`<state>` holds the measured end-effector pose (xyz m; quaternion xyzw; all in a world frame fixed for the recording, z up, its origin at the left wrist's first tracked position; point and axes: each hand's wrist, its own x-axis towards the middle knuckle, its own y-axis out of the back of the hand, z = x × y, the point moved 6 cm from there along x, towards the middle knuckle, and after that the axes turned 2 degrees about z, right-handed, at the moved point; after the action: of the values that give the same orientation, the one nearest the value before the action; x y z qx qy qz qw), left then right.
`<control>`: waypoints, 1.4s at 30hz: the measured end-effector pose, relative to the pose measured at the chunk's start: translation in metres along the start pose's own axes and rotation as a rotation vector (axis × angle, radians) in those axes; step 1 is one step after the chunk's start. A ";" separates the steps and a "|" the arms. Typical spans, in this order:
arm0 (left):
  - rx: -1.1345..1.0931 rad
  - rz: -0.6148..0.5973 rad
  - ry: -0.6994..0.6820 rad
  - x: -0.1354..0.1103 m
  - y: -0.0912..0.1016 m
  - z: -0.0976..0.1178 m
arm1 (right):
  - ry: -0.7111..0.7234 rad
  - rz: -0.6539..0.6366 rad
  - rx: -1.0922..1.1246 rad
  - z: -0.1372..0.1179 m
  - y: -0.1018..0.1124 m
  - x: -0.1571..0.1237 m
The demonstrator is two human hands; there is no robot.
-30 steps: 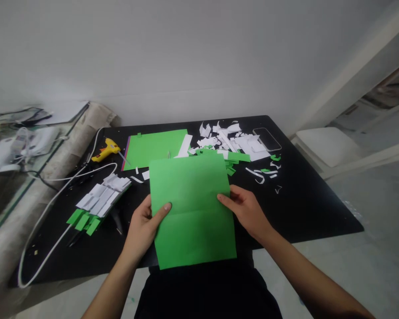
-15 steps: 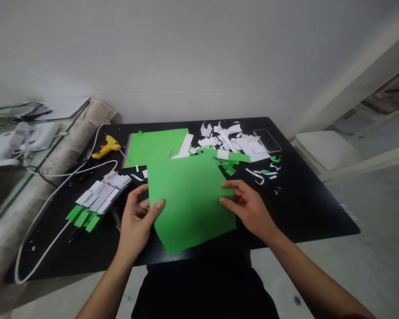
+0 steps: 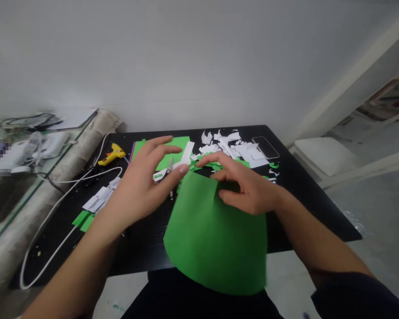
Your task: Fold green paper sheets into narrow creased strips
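Observation:
A green paper sheet [image 3: 216, 235] is bowed upward, and its near part hangs over the front edge of the black table [image 3: 306, 195]. My right hand [image 3: 248, 188] rests on the sheet's far edge, fingers curled and pinching it. My left hand [image 3: 142, 188] hovers at the sheet's far left corner with its fingers stretched and spread. Only its thumb tip touches the corner. Behind my left hand another green sheet [image 3: 179, 144] lies flat on the table.
A yellow glue gun [image 3: 113, 153] and its white cable [image 3: 49, 221] lie at the left. White and green strips [image 3: 95, 204] sit beside my left arm. White scraps [image 3: 232, 144] and a phone [image 3: 266, 147] lie at the back right. A white stool [image 3: 326, 153] stands to the right.
Both hands have moved from the sheet's sides to its far edge. The sheet has gone from flat to bowed, slid toward me and hangs off the table. My left hand has let go and spread.

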<state>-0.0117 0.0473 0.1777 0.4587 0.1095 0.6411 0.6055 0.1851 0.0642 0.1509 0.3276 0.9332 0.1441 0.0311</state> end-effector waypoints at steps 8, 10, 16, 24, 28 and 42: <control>-0.192 -0.400 -0.104 0.025 -0.028 0.019 | 0.139 -0.009 -0.298 -0.022 0.017 0.022; -0.204 -0.427 -0.142 0.023 -0.032 0.016 | 0.106 -0.015 -0.323 -0.015 0.017 0.024; -0.162 -0.429 -0.089 0.022 -0.028 0.004 | 0.081 0.167 -0.444 0.002 0.031 0.030; -0.196 -0.472 -0.039 0.023 -0.037 -0.006 | 0.169 0.172 -0.422 0.003 0.028 0.033; -0.221 -0.514 -0.050 0.022 -0.038 -0.003 | 0.227 0.136 -0.408 -0.001 0.027 0.033; -0.300 -0.382 -0.048 0.023 -0.032 0.001 | 0.294 0.217 -0.324 -0.011 0.026 0.029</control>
<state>0.0142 0.0747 0.1662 0.3496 0.0836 0.5129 0.7796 0.1760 0.0987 0.1703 0.3921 0.8518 0.3406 -0.0684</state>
